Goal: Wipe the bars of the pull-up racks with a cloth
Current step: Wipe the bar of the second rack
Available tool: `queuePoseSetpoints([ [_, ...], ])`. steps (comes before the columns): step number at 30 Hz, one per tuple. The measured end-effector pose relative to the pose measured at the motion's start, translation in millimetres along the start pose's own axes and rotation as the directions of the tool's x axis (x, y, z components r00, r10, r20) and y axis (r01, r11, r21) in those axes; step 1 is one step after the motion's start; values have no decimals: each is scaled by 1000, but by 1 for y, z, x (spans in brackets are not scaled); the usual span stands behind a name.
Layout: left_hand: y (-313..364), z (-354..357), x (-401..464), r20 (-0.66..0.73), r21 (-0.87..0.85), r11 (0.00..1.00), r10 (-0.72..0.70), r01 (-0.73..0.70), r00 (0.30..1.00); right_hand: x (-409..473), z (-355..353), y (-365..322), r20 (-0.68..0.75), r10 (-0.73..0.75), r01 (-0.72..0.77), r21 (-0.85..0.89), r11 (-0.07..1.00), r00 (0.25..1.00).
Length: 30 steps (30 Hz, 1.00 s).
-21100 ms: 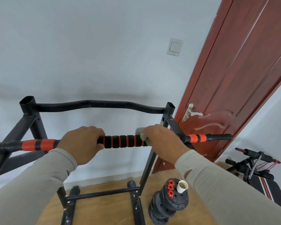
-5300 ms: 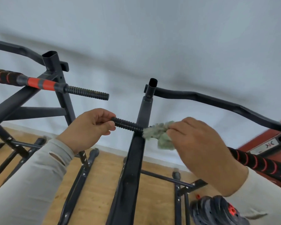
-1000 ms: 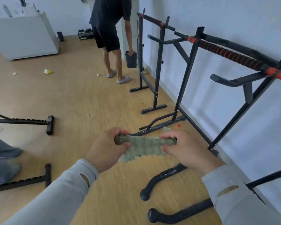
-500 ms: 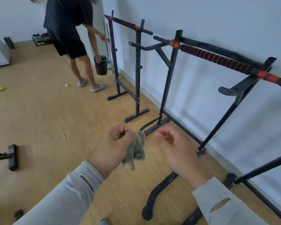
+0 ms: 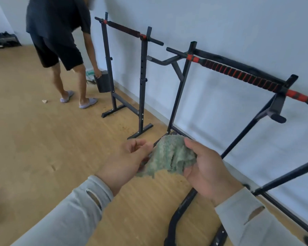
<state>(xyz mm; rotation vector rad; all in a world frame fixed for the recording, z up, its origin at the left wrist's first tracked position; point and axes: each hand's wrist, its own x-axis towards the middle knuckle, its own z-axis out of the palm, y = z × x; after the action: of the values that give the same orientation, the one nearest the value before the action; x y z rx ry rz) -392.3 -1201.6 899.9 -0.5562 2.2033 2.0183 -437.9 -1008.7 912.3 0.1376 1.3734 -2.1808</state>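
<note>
Spread wider now, frayed green cloth (image 5: pixel 169 154), seemingly damp.

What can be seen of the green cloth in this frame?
The cloth is a faded green, nubby towelling rag, crumpled into loose folds with a frayed lower edge hanging free. It is held in the air above the wooden floor, in front of the nearest rack. The right hand holds its right side with thumb and fingers; the left hand pinches its left edge. It touches no bar.
</note>
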Motion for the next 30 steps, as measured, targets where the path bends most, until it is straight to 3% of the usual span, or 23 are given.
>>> queuePoseSetpoints([
  [2, 7, 0, 8, 238, -135, 981, -104, 139, 966, 10, 3, 3, 59, 37, -39, 30, 999, 998],
  [4, 13, 5, 18, 361, -221, 957, -96, 185, 928, 19, 5, 4, 106, 78, -81, 25, 996, 991],
  [7, 11, 15, 44, 293, -181, 978, -48, 105, 955, 36, -3, 5, 133, 21, 1, -163, 987, 991],
  [9, 11, 24, 65, 214, -204, 973, -60, 105, 975, 51, -11, 5, 11, -91, 87, -395, 914, 996],
  [11, 16, 32, 86, 161, -286, 952, -68, 113, 985, 67, -19, -2, -143, -258, 111, -637, 763, 956],
  [12, 20, 36, 97, 150, -331, 936, -70, 117, 986, 77, -26, -6, -185, -286, 88, -679, 729, 940],
  [15, 38, 51, 131, 173, -446, 884, -71, 142, 982, 99, -39, -28, -277, -219, 11, -599, 801, 936],
  [18, 63, 69, 163, 242, -500, 846, -69, 185, 968, 123, -64, -48, -389, -267, -12, -584, 811, 882],
  [20, 76, 84, 183, 311, -483, 852, -52, 205, 949, 136, -79, -64, -392, -243, 35, -467, 884, 887],
  [23, 92, 107, 206, 398, -363, 920, 12, 145, 917, 150, -98, -88, -225, -139, 70, -289, 955, 964],
  [27, 108, 135, 236, 360, -129, 991, 86, -41, 929, 156, -122, -115, -320, -288, 119, -457, 881, 903],
  [30, 117, 156, 256, 359, 9, 995, 90, -100, 929, 156, -133, -129, -393, -361, 138, -493, 859, 846],
])
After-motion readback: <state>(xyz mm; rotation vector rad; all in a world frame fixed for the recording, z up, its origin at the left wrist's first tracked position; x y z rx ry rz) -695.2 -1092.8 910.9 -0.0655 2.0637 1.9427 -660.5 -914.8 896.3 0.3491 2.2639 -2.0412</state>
